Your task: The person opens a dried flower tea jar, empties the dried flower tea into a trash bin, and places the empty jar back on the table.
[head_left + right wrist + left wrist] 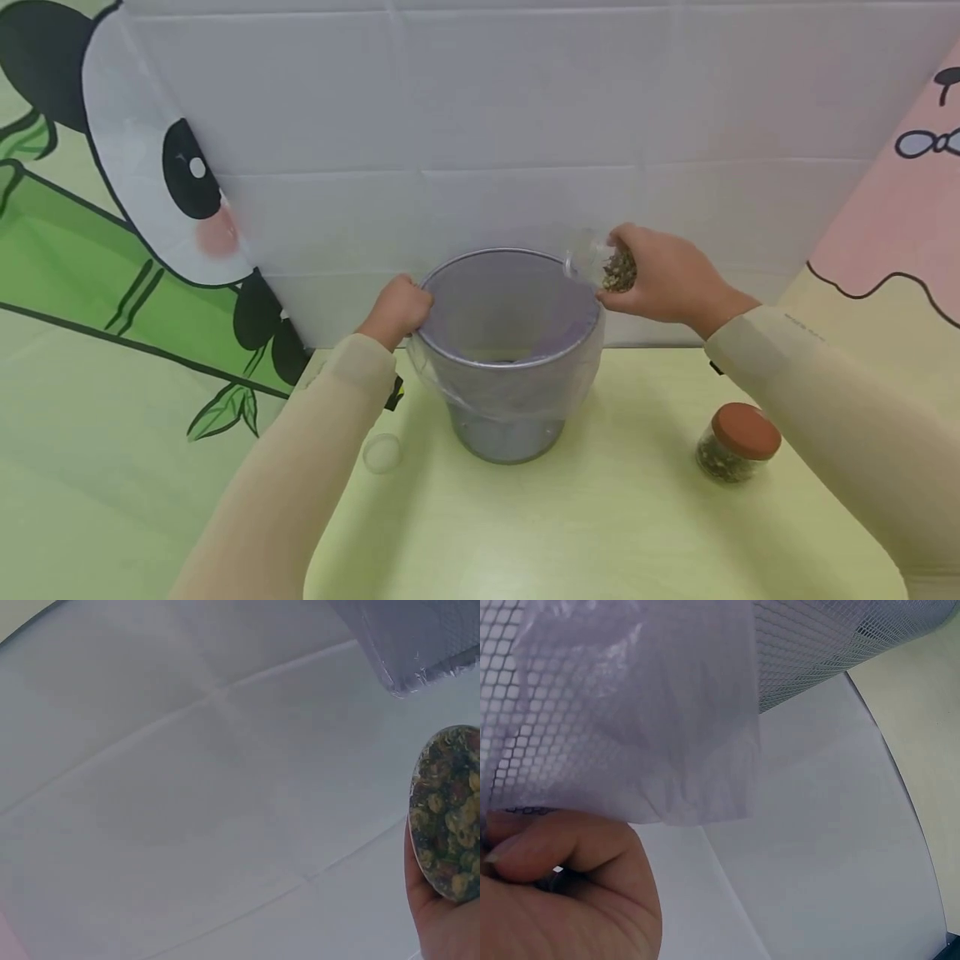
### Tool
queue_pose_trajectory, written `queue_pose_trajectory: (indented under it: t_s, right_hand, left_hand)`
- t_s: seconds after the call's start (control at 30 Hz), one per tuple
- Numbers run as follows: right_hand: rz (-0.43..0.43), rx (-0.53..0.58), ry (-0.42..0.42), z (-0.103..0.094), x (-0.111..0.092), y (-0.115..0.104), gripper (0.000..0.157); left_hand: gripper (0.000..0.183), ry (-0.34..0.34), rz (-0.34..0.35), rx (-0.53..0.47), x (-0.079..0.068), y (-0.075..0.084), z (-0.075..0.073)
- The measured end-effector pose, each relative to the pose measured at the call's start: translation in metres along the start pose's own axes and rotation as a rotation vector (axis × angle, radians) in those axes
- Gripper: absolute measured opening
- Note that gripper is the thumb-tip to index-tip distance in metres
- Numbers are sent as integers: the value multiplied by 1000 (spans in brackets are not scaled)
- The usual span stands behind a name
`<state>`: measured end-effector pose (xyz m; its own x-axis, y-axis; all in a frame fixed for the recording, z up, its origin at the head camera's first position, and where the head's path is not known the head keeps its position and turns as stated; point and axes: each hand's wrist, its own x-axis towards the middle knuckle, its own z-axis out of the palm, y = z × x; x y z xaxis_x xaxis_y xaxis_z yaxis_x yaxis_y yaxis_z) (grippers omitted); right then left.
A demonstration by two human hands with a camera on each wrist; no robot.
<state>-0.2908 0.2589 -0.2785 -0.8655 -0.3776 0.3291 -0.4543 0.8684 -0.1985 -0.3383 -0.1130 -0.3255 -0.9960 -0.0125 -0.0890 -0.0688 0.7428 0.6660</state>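
A grey mesh wastebasket, lined with a thin translucent plastic bag, stands upright on the table. My left hand grips its left rim; in the left wrist view, that hand's curled fingers are at the edge of the bag. My right hand holds a clear jar tipped on its side, its mouth pointing left over the basket's right rim. Dried, mixed flower or herb pieces lie inside the jar, and the right wrist view shows them packed against its base. The basket's bottom is mostly hidden.
On the pale yellow table, a jar with a reddish-brown lid and dark contents stands at the right. A clear round lid lies to the left of the basket. White panelling rises close behind.
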Motion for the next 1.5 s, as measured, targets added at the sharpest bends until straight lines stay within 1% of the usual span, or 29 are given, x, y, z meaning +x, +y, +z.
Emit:
queue_pose_trajectory:
  t_s: [0.07, 0.3, 0.4, 0.53, 0.7, 0.83, 0.93, 0.97, 1.1, 1.27, 1.37, 1.5]
  right_hand:
    - [-17, -24, -8, -1, 3, -2, 63]
    - [-144, -206, 1, 3, 16, 0, 65]
    - [-151, -226, -18, 2, 20, -1, 64]
    - [-164, -257, -54, 1, 23, -4, 65]
    - [-204, -324, -67, -1, 24, -11, 59]
    - [-226, -382, -91, -2, 22, -17, 63]
    - [-248, -413, -103, -2, 20, -21, 63]
    - [-257, -427, -102, -2, 19, -22, 64]
    - [-300, -461, -73, -2, 19, -23, 58]
    - [-353, -498, -29, -5, 19, -25, 48]
    - [-365, -517, -35, -7, 19, -28, 49]
    - [-388, -544, -49, -10, 20, -32, 52]
  left_hand:
    - [46, 1, -2, 4, 0, 0, 0]
    - [58, -12, -16, -6, 0, 0, -1]
    - [59, -19, -20, -17, 1, 0, -1]
    - [56, -23, -19, -20, 0, 0, -1]
    - [53, -17, -14, -3, -2, -1, -2]
    - [56, -19, -12, 7, -5, -2, -3]
    - [60, -25, -15, 17, -7, -2, -4]
    - [60, -25, -17, 21, -7, -2, -4]
    - [61, -20, -18, 28, -7, -2, -4]
    - [51, -2, 12, 46, -7, -4, -4]
    - [46, 7, 27, 54, -7, -5, -4]
    - [46, 5, 34, 52, -8, -5, -4]
